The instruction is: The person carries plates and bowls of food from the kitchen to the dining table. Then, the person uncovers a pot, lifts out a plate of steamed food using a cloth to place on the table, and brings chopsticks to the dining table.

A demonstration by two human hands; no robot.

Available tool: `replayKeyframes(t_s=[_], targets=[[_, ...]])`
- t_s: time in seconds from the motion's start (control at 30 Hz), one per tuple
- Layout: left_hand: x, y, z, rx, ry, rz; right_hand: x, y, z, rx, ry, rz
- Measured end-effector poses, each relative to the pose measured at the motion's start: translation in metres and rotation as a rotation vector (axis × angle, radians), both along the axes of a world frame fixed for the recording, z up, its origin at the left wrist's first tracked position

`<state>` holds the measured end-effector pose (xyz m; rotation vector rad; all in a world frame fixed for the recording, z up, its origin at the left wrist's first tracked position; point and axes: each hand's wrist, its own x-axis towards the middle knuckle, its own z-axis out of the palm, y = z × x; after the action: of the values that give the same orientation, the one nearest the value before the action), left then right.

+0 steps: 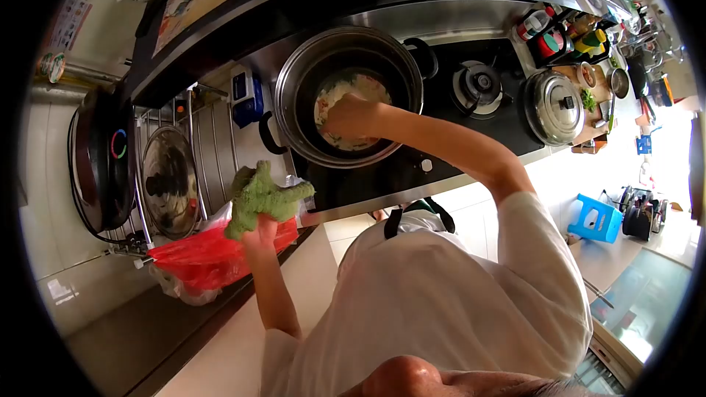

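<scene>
My left hand (260, 234) is wrapped in or closed around a fluffy green cloth (259, 200), held just left of the stove's front edge. My right hand (354, 117) reaches down into a large steel pot (403, 53) on the left burner. Its fingers look curled and lie over a round, pale food with red and green bits (366, 87) inside the pot. What the fingertips grip or touch is hidden beneath the hand. The pot has no lid on, and its two black handles stick out at the sides.
Right of the pot is a bare gas burner (479, 84), then a steel lidded pot (557, 109). Bottles (535, 23) stand behind it. A glass lid (169, 180) leans in a rack at left, above a red plastic bag (209, 257). A blue stool (594, 217) stands on the floor.
</scene>
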<state>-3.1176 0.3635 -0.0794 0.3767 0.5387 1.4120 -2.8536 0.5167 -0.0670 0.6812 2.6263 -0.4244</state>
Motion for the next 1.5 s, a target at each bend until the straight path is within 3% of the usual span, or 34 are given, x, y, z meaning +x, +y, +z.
replayKeyframes(t_s=[0.07,0.23,0.5,0.6,0.7,0.9,1.0,1.07,1.13,1.17,1.2,1.3,1.37,1.43,1.5], targets=[[0.002,-0.001,-0.002,0.062,-0.008,-0.01,-0.03,0.021,-0.022,-0.063,-0.23,0.077],[-0.01,-0.021,-0.005,0.039,-0.085,0.058,-0.08,0.028,-0.092,0.138,-0.404,0.227],[-0.031,-0.035,-0.033,0.016,-0.222,0.023,-0.082,0.036,-0.151,0.137,-0.275,0.171],[-0.022,-0.035,-0.027,0.007,-0.138,0.064,-0.07,0.021,-0.101,0.207,-0.314,0.146],[-0.021,-0.035,-0.027,-0.007,-0.14,0.075,-0.067,0.022,-0.116,0.242,-0.365,0.188],[-0.029,-0.041,-0.034,-0.015,-0.195,0.073,-0.043,0.022,-0.093,0.245,-0.355,0.243],[-0.028,-0.036,-0.028,-0.038,-0.128,0.05,-0.018,0.009,-0.027,0.192,-0.14,0.1],[-0.02,-0.032,-0.017,-0.063,0.032,0.061,-0.004,-0.01,0.002,0.116,0.362,-0.179],[-0.011,-0.027,-0.015,-0.024,0.124,0.008,-0.003,-0.053,0.05,-0.111,0.953,-0.243],[-0.006,-0.025,-0.014,-0.003,0.168,-0.022,-0.004,-0.075,0.079,-0.439,1.044,-0.287],[-0.001,-0.022,-0.007,0.004,0.179,-0.178,-0.008,-0.091,0.08,-0.388,1.146,-0.152],[0.016,-0.037,0.001,-0.109,0.124,-0.152,-0.022,-0.135,0.071,-0.281,1.245,-0.172],[0.024,-0.032,0.002,-0.231,0.244,-0.162,-0.03,-0.148,0.048,-0.686,1.244,-0.359],[0.041,-0.022,0.018,0.055,-0.091,-0.309,-0.032,-0.158,0.038,-0.772,1.364,-0.478],[0.05,-0.013,0.032,0.058,-0.119,-0.343,-0.032,-0.166,0.034,-0.796,1.469,-0.57]])
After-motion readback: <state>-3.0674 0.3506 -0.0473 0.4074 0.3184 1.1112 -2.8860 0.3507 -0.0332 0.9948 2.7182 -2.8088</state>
